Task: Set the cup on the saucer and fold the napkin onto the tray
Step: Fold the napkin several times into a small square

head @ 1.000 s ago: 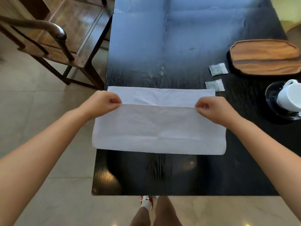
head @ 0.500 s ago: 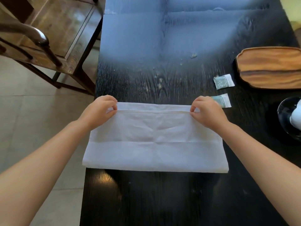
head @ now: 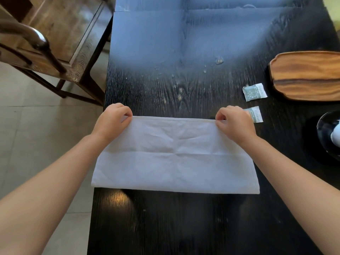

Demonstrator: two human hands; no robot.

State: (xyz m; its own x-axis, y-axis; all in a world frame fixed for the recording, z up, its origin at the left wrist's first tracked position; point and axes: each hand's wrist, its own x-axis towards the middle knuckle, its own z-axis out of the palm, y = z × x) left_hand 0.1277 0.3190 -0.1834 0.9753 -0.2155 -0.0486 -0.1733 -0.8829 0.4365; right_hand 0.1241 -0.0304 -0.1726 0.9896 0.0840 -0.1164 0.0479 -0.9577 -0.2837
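A white napkin (head: 174,157) lies folded in half on the black table (head: 184,80), its two long edges now meeting at the far side. My left hand (head: 112,122) pinches the far left corner. My right hand (head: 233,122) pinches the far right corner. The wooden tray (head: 305,76) sits at the right, holding nothing. At the right edge a dark saucer (head: 325,129) shows partly, with a sliver of the white cup (head: 336,135) on it.
Two small green-and-white sachets (head: 254,92) (head: 255,115) lie between the napkin and the tray. A wooden chair (head: 55,43) stands off the table's left side on a tiled floor. The napkin's left end overhangs the table's left edge slightly.
Both hands carried the napkin's upper layer away from me until its edge met the far edge, closing the fold. The view shifted forward, pushing the cup mostly out of frame.
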